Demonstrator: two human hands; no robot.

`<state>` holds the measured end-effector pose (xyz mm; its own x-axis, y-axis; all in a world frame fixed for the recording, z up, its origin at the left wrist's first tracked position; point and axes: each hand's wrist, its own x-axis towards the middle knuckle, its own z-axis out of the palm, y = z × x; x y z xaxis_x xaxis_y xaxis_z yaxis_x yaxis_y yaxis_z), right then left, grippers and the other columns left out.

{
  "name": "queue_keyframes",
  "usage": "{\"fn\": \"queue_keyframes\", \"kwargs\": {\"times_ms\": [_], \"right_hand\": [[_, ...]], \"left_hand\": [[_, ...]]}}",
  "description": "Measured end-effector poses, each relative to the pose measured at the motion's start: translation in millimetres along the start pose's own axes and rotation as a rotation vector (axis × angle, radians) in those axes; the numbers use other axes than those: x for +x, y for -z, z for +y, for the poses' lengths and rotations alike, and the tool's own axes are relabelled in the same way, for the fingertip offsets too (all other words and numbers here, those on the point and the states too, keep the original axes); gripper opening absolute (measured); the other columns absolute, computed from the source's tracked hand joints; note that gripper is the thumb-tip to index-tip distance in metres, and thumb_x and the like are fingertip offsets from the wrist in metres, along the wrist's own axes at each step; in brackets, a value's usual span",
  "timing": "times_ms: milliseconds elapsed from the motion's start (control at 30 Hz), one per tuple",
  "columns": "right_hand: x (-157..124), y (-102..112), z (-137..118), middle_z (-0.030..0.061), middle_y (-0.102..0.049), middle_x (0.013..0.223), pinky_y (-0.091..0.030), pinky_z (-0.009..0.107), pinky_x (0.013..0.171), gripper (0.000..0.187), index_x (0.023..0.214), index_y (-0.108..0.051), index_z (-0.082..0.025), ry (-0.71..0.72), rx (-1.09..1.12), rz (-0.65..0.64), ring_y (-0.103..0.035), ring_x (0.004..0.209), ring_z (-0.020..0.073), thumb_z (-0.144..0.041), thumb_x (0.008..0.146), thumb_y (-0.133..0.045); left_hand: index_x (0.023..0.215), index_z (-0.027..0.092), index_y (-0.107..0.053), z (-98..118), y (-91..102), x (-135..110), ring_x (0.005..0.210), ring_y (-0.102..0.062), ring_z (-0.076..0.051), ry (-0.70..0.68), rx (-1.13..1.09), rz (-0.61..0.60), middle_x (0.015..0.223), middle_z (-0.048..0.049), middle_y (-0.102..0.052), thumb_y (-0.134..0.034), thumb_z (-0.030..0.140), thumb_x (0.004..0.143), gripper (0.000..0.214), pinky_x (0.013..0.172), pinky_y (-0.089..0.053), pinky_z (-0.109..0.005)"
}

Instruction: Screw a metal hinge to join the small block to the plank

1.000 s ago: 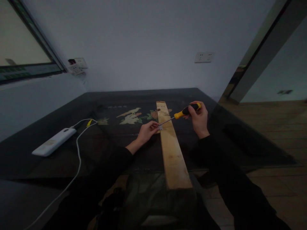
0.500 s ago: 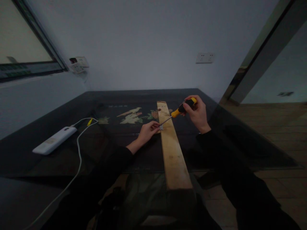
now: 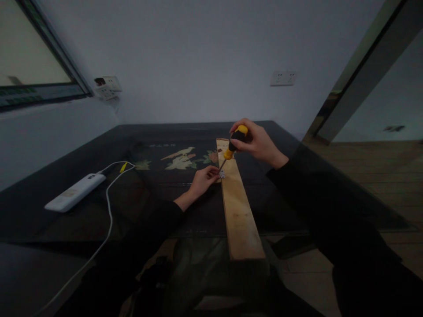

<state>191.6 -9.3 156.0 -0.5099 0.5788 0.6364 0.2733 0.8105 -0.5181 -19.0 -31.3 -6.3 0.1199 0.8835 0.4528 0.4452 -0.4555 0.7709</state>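
A long wooden plank (image 3: 239,207) lies lengthwise on the dark glass table (image 3: 148,207). My right hand (image 3: 256,141) is closed round the yellow-and-black handle of a screwdriver (image 3: 231,149), held steeply with its tip down at the plank's left edge. There a small silver metal piece (image 3: 221,175) sits on the wood. My left hand (image 3: 204,179) rests at that edge, its fingers pinched at the metal piece beside the screwdriver tip. Dark sleeves cover both arms.
A white power strip (image 3: 75,192) with a white cable (image 3: 107,211) lies at the table's left. Wall sockets (image 3: 281,78) are on the back wall, another socket (image 3: 107,86) by the window at left. A wooden floor (image 3: 380,167) opens to the right.
My right hand has swung the screwdriver handle up and to the left, from a low slant to nearly upright. Its tip stays at the metal piece. My left hand has not moved.
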Motion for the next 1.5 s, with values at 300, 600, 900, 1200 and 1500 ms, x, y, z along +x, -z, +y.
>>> {"fn": "queue_keyframes", "kwargs": {"times_ms": [300,600,900,1200,1500], "right_hand": [[38,-18,-29,0.0001,-0.058,0.08,-0.034,0.027,0.067,0.03,0.098,-0.053,-0.018,0.151,-0.197,-0.223,-0.046,0.072,0.013,-0.036,0.08,-0.068],[48,-37,-43,0.0019,-0.059,0.083,-0.031,0.027,0.068,0.03,0.1,-0.053,-0.018,0.181,-0.329,-0.223,-0.048,0.074,0.0148,-0.036,0.081,-0.069],[47,-37,-35,0.0027,-0.059,0.084,-0.033,0.028,0.07,0.03,0.102,-0.053,-0.018,0.169,-0.338,-0.207,-0.05,0.077,0.016,-0.037,0.083,-0.068],[49,-37,-37,0.003,-0.06,0.085,-0.033,0.028,0.07,0.03,0.102,-0.054,-0.018,0.169,-0.355,-0.212,-0.05,0.076,0.0157,-0.037,0.083,-0.067],[57,-40,-38,0.0042,-0.059,0.087,-0.033,0.028,0.071,0.032,0.104,-0.053,-0.017,0.152,-0.39,-0.235,-0.051,0.08,0.0171,-0.037,0.084,-0.067]], "left_hand": [[0.094,0.018,-0.067,-3,0.2,-2,0.071,-0.062,-0.013,-0.02,-0.002,-0.005,0.084,-0.001,-0.07,-0.066,0.021,0.081,0.014,0.067,-0.049,-0.024],[0.102,0.017,-0.063,0,7.2,3,0.091,-0.065,-0.019,-0.067,0.053,-0.045,0.103,-0.0072,-0.069,-0.069,0.024,0.08,0.024,0.088,-0.051,-0.035],[0.141,0.021,-0.045,-28,27.1,-5,0.138,-0.036,-0.033,-0.148,0.335,-0.281,0.147,-0.0164,-0.041,-0.072,0.043,0.078,0.072,0.115,-0.031,-0.05],[0.138,0.019,-0.049,-31,25.5,-2,0.126,-0.05,-0.028,-0.192,0.302,-0.37,0.135,-0.0149,-0.053,-0.059,0.04,0.089,0.054,0.111,-0.037,-0.045],[0.135,0.02,-0.052,-26,26.3,0,0.121,-0.052,-0.026,-0.209,0.34,-0.397,0.131,-0.0132,-0.054,-0.054,0.037,0.092,0.047,0.107,-0.041,-0.042]]}}
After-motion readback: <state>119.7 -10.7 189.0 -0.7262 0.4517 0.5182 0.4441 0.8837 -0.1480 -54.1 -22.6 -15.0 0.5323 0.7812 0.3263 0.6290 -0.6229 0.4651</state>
